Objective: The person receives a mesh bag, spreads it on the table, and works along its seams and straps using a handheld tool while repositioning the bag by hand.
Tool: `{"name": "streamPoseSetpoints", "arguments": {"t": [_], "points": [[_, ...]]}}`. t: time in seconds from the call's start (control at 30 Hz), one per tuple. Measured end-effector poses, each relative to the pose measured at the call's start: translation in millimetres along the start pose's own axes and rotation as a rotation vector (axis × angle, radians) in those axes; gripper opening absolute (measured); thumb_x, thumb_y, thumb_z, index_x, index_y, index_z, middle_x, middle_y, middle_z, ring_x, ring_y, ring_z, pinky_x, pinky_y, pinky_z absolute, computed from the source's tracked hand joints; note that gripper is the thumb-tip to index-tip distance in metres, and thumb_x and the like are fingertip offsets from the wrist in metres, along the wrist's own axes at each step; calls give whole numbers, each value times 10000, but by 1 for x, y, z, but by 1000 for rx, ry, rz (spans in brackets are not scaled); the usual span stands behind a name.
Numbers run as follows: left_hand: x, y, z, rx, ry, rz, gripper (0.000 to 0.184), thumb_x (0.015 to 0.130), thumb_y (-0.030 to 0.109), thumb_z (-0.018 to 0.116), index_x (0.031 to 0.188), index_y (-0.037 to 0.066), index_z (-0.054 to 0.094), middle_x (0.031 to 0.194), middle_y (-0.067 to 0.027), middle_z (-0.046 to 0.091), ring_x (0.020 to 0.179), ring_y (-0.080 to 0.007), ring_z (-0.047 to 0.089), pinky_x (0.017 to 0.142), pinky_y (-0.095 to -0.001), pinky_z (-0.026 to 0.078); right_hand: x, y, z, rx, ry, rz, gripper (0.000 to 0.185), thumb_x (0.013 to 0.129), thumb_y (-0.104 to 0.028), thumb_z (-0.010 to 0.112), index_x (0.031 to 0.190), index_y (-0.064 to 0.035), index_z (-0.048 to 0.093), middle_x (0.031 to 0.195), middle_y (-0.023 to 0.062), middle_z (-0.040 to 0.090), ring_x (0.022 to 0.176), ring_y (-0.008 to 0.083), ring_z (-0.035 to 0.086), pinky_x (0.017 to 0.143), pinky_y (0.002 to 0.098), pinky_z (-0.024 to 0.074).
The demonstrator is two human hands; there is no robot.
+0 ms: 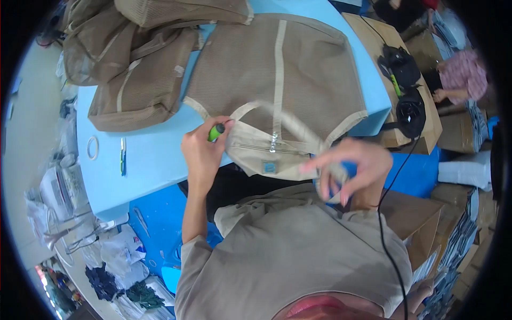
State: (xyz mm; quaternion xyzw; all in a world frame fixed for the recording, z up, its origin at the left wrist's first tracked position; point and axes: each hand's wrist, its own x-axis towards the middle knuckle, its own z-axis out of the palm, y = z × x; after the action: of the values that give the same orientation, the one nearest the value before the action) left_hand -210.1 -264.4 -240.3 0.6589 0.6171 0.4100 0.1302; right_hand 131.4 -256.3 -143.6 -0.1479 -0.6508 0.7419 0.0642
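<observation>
A brown mesh bag (pixel 240 64) with beige trim lies spread on the table in front of me. Its beige fabric panel (pixel 248 154), with a zipper and a small teal label, hangs at the near edge. My left hand (pixel 204 152) is closed around a green pen-like tool (pixel 215 133) with a dark end, and its fingertips also pinch the panel's left corner. To the right, my right hand (pixel 360 165) is smeared by motion beside the beige strap (pixel 301 128), which runs to its fingers. Whether those fingers grip the strap, I cannot tell.
More brown mesh bags (pixel 136 80) are piled at the table's left. A white ring (pixel 93 148) and a green-and-blue pen-like tool (pixel 122 157) lie near the left edge of the blue table (pixel 146 165). A black cable (pixel 385 240) hangs at my right; beyond sits another person (pixel 464 77).
</observation>
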Motion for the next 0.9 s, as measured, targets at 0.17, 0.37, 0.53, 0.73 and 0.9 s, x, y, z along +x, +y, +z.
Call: {"name": "streamPoseSetpoints", "arguments": {"t": [0.17,0.37,0.53,0.73,0.9], "points": [[0,4,-4,-18,-34,-71,146,898,172,874,982,63,825,762,-121,754,612,-225,688,620,-320,531,-20,72,62,-6,330,-113,1007,765,-181,989,1616,-55,466,908,59,782,812,123,715,827,278,544],[3,2,-3,0,13,-23,189,914,201,875,1005,42,825,676,-125,703,536,-182,590,583,-308,492,-8,174,97,-611,1276,-168,746,763,-126,962,1430,-47,635,1000,121,722,1010,283,696,947,399,540],[6,-9,-4,144,-129,-59,216,929,244,858,1021,50,830,619,-132,643,503,-222,540,557,-340,463,-7,218,93,-1349,1531,-53,479,827,-8,830,1281,-108,715,1252,137,644,1268,411,590,1058,477,497],[13,-14,-5,249,-224,-90,296,917,320,853,1036,51,820,735,-188,708,648,-373,666,638,-433,536,14,238,72,-1285,1427,-246,610,730,-140,903,1306,-177,708,1430,196,518,1380,464,456,1150,580,392],[18,-10,-6,307,-310,-179,356,935,364,814,1065,33,792,862,-221,757,852,-464,722,749,-517,583,22,219,81,-1324,1473,-310,479,798,-229,912,1248,-194,750,1403,178,547,1359,430,470,1153,597,383]]}}
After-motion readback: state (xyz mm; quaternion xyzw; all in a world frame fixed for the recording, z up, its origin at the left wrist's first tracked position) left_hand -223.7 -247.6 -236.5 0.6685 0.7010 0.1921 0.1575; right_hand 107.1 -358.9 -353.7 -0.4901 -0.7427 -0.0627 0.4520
